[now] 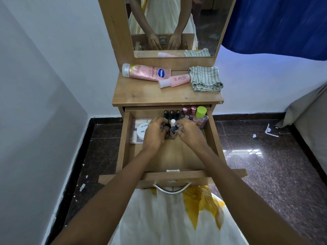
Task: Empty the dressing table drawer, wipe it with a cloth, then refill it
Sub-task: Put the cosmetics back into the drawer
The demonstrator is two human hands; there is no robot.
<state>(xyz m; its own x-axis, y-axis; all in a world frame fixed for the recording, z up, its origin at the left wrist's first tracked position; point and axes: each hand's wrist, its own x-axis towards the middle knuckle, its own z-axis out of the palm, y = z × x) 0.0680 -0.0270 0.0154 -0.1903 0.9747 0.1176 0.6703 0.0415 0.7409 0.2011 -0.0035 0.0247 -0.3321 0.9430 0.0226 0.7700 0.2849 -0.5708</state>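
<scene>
In the open drawer point(123, 147), the left hand point(154, 133) and right hand point(188, 132) are curled round a cluster of small bottles point(172, 129). Emptying is judged to be under way. A joint lift onto the tabletop point(141, 92) is called for next, short of the folded cloth point(205, 78). The number of bottles held is hidden by fingers.

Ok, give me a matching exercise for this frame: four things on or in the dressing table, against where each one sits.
1. striped cloth
2. big pink tube
3. green-capped bottle
4. round white tub

A. drawer, left side
B. tabletop, right end
C. drawer, back right corner
D. tabletop, left, below the mirror

Pairs: 1-B, 2-D, 3-C, 4-A
</scene>
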